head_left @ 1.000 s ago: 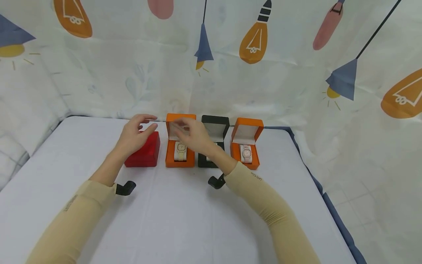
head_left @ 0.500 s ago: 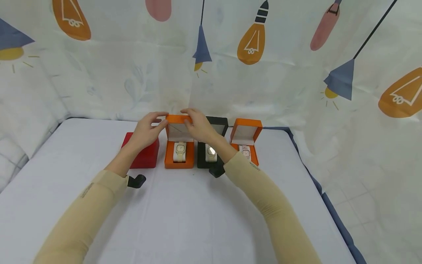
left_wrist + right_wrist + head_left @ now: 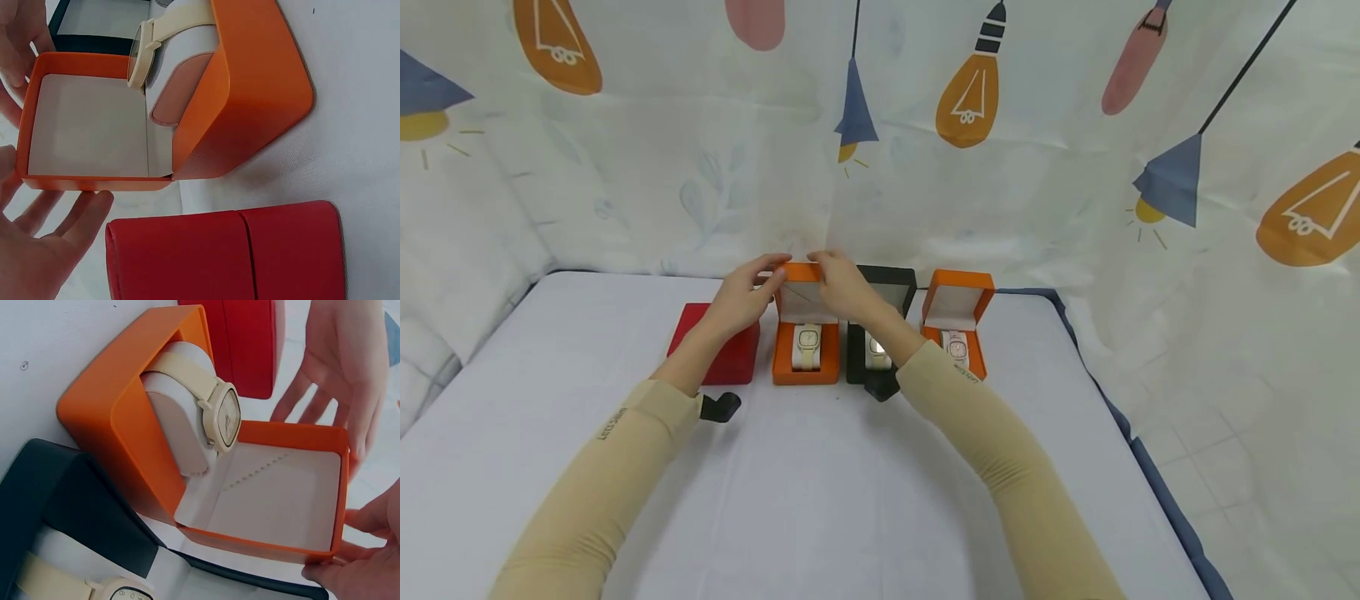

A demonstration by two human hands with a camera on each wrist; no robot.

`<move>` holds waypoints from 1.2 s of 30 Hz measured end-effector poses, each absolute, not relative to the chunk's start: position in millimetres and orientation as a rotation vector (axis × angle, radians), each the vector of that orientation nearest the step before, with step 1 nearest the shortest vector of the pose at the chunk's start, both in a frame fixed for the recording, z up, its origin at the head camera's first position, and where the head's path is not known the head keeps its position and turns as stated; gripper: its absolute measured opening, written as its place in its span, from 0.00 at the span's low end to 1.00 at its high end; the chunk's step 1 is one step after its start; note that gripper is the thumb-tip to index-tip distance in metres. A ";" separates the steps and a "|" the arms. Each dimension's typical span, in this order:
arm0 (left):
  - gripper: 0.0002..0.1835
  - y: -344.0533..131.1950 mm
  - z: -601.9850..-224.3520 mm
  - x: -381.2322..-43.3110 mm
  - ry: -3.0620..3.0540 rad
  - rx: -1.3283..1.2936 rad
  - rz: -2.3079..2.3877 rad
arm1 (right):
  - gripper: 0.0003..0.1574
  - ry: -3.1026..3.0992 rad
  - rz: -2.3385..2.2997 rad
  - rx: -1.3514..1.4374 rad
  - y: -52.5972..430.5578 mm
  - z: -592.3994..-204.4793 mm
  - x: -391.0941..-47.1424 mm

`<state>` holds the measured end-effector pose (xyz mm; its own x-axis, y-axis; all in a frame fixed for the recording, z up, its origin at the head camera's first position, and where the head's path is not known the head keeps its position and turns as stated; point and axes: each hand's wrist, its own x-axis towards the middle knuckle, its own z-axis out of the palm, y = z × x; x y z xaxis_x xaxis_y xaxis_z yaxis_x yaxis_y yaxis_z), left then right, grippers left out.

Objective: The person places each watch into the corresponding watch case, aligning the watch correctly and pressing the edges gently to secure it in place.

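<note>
An orange watch box [image 3: 784, 367] stands with its lid [image 3: 281, 500] raised. Inside, a watch [image 3: 222, 419] with a cream strap is wrapped round a white cushion. My left hand [image 3: 741, 298] holds the lid's left upper corner, thumb at the rim and fingers along the side and back. At the opposite corner, my right hand [image 3: 847, 290] grips the lid's edge, its fingers partly hidden behind. To the left sits a closed red box [image 3: 733, 354]. A dark green box [image 3: 94, 506], also with its lid up and a watch inside, stands just right, partly covered by my right arm.
A second orange box [image 3: 958, 308] is propped open at the right, with a pale pink-strapped watch [image 3: 956, 346] in it. The row stands near the far edge of the white-covered table [image 3: 805, 492]. A patterned curtain [image 3: 700, 167] hangs right behind.
My left hand has moved right from above the red box to the orange lid. My right hand has risen from in front of that lid to its right upper corner.
</note>
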<state>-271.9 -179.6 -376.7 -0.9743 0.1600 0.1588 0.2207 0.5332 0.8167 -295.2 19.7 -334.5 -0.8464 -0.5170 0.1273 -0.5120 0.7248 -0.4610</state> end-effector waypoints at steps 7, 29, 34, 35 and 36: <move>0.27 -181.6 -377.0 -272.6 -2.710 -0.341 -1.473 | 0.31 2.952 -0.690 -0.875 19.2 -333.7 -291.5; 0.25 -187.9 -371.7 -258.3 -2.737 -0.467 -1.490 | 0.21 2.864 -0.839 -0.764 27.7 -331.2 -273.9; 0.24 -189.7 -367.8 -251.9 -2.801 -0.487 -1.447 | 0.20 2.827 -0.860 -0.802 32.2 -334.1 -268.7; 0.25 -189.8 -367.1 -250.7 -2.811 -0.489 -1.443 | 0.20 2.818 -0.863 -0.816 32.9 -334.6 -267.7; 0.24 -190.1 -366.8 -250.0 -2.820 -0.490 -1.438 | 0.20 2.809 -0.866 -0.826 33.9 -334.9 -266.5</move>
<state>-250.0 -190.1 -366.8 -0.9513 0.2967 0.0835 0.2418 0.5505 0.7991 -266.5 33.9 -334.9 -0.8502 -0.5214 0.0724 -0.4716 0.6934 -0.5448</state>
